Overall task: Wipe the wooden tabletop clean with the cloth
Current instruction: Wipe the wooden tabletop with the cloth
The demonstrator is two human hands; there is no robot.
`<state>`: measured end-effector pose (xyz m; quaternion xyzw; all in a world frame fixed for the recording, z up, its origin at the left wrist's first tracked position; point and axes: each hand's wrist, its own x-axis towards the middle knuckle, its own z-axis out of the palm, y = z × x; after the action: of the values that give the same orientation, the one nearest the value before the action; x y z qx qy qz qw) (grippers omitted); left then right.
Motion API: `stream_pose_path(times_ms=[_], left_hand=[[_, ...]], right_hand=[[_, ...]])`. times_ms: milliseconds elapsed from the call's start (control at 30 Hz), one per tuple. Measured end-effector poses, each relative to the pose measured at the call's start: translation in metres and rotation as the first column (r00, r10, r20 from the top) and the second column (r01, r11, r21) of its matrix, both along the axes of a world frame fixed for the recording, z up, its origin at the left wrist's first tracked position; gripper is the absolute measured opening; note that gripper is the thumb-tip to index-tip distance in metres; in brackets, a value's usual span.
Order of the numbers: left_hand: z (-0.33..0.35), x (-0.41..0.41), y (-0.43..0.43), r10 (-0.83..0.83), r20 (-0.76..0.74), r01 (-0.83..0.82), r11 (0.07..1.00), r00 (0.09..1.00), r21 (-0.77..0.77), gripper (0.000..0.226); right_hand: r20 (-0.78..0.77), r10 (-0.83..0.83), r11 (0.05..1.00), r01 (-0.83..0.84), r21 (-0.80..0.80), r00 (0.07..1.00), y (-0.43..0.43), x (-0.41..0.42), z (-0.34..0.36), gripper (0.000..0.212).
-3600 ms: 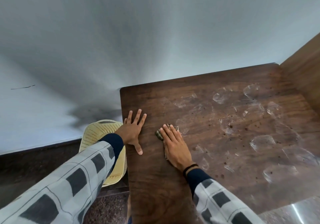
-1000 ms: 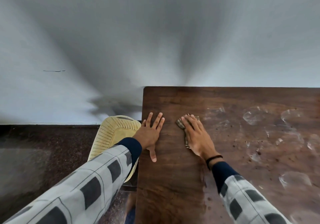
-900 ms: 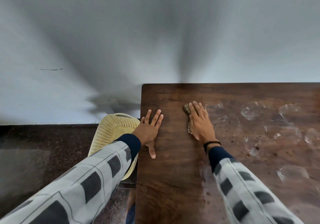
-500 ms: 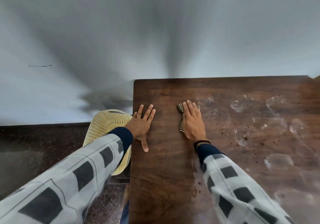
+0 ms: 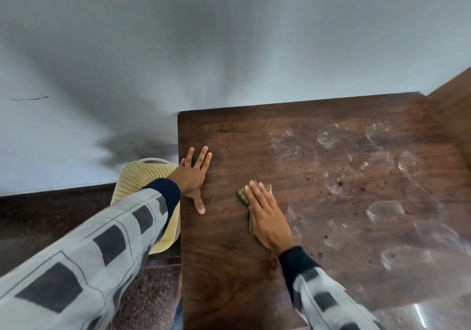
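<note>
Flat-fingered, the right grip (image 5: 269,218) presses the cloth (image 5: 242,195) on the wooden bench (image 5: 229,266); the left grip (image 5: 193,176) lies released. Overlapping strokes suit the smears (image 5: 384,211).

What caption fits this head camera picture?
Right hand presses a cloth on the smeared wooden tabletop; left hand rests flat nearby.

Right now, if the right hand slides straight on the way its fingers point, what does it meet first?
Only bare tabletop: the right hand, flat on the cloth, points past the left hand toward the table's far edge and, probably, the wall behind it.
</note>
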<state>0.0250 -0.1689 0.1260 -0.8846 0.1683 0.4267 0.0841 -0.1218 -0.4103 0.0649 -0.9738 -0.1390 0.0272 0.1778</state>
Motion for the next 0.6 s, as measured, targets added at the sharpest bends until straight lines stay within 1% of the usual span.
stream_pose_path(times_ms=[33, 67, 100, 133, 200, 233, 267, 333, 367, 400, 433, 467, 533, 567, 600], left_hand=[[0.001, -0.001, 0.0, 0.001, -0.005, -0.001, 1.0, 1.0, 0.0, 0.177], [0.001, -0.001, 0.0, 0.001, -0.007, -0.001, 1.0, 1.0, -0.003, 0.177], [0.001, -0.001, 0.0, -0.004, -0.004, 0.004, 1.0, 1.0, -0.008, 0.177], [0.003, -0.001, 0.0, -0.009, 0.001, 0.009, 1.0, 1.0, -0.015, 0.177], [0.003, 0.0, 0.0, -0.01, 0.003, 0.01, 1.0, 1.0, -0.03, 0.178], [0.003, 0.0, 0.001, -0.01, 0.005, 0.01, 0.999, 1.0, -0.035, 0.177], [0.002, -0.001, 0.001, -0.014, 0.005, 0.014, 0.999, 1.0, -0.036, 0.177], [0.003, -0.001, 0.001, -0.023, 0.005, 0.023, 0.999, 1.0, -0.023, 0.176], [0.003, -0.001, 0.001, -0.025, 0.005, 0.025, 1.0, 1.0, -0.017, 0.176], [0.003, -0.002, 0.001, -0.022, 0.001, 0.022, 1.0, 1.0, -0.012, 0.177], [0.003, -0.002, 0.0, -0.016, -0.001, 0.016, 1.0, 1.0, -0.011, 0.177], [0.004, -0.001, 0.0, -0.01, -0.004, 0.01, 1.0, 1.0, -0.012, 0.178], [0.006, -0.001, -0.001, 0.003, -0.014, -0.003, 1.0, 1.0, -0.022, 0.178], [0.006, -0.002, -0.001, 0.002, -0.016, -0.002, 1.0, 1.0, -0.025, 0.177], [0.007, -0.002, -0.001, -0.001, -0.018, 0.001, 1.0, 1.0, -0.023, 0.176]], right_hand=[[0.001, 0.078, 0.997, -0.078, -0.011, 0.997, -0.013, -0.015, 0.002, 0.056], [-0.002, 0.113, 0.993, -0.113, -0.017, 0.994, -0.027, -0.019, 0.002, 0.056], [-0.013, 0.083, 0.996, -0.083, -0.018, 0.996, -0.035, -0.014, 0.002, 0.057], [-0.022, 0.003, 1.0, -0.003, -0.016, 1.0, -0.037, -0.003, 0.003, 0.057], [-0.049, -0.228, 0.974, 0.228, 0.002, 0.973, -0.021, 0.015, 0.003, 0.054], [-0.039, -0.288, 0.957, 0.289, 0.005, 0.957, -0.008, 0.012, 0.002, 0.053], [-0.032, -0.267, 0.963, 0.268, 0.017, 0.963, 0.003, 0.002, 0.001, 0.053], [-0.017, -0.058, 0.998, 0.058, 0.004, 0.998, 0.004, -0.035, 0.0, 0.056], [-0.016, 0.051, 0.998, -0.052, -0.025, 0.999, -0.009, -0.052, 0.003, 0.057], [-0.014, 0.106, 0.993, -0.106, -0.046, 0.994, -0.024, -0.058, 0.005, 0.057], [-0.011, 0.087, 0.995, -0.088, -0.05, 0.996, -0.033, -0.056, 0.004, 0.057], [-0.019, 0.002, 0.999, -0.003, -0.043, 1.0, -0.035, -0.048, 0.006, 0.056], [-0.06, -0.25, 0.968, 0.249, -0.012, 0.966, -0.021, -0.036, 0.007, 0.054], [-0.065, -0.294, 0.956, 0.294, -0.008, 0.954, -0.009, -0.04, 0.006, 0.053], [-0.062, -0.25, 0.968, 0.251, -0.001, 0.966, 0.001, -0.051, 0.004, 0.053]])
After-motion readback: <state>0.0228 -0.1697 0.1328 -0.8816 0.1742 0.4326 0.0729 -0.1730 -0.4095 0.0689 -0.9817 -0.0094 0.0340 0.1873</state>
